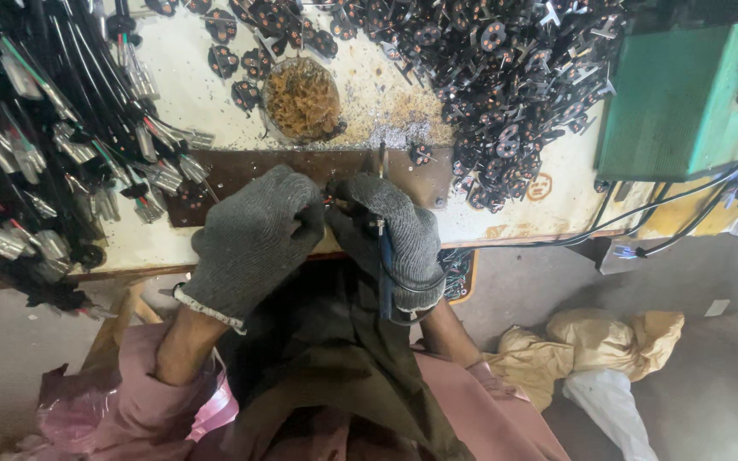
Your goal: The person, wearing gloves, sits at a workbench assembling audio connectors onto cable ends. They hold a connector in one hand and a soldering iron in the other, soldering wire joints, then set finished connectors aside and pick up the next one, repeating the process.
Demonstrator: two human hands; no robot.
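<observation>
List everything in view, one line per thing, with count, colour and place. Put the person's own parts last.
Plug parts: many, black, heaped top right of bench.
Cables: many, black with silvery ends, bundled at left.
Wire-wool pad: one, brassy, top centre.
Plate: one, brown, under the hands.
Box: one, green, right.
Bags: several, tan and white, on floor at right.
Tool: one, blue handle, in right hand.
Left hand: grey glove.
Right hand: grey glove.

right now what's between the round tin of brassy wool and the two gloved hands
In the head view, a dark brown metal plate lies between the round tin and the left hand and right hand, with gritty filings along its far edge.
</observation>
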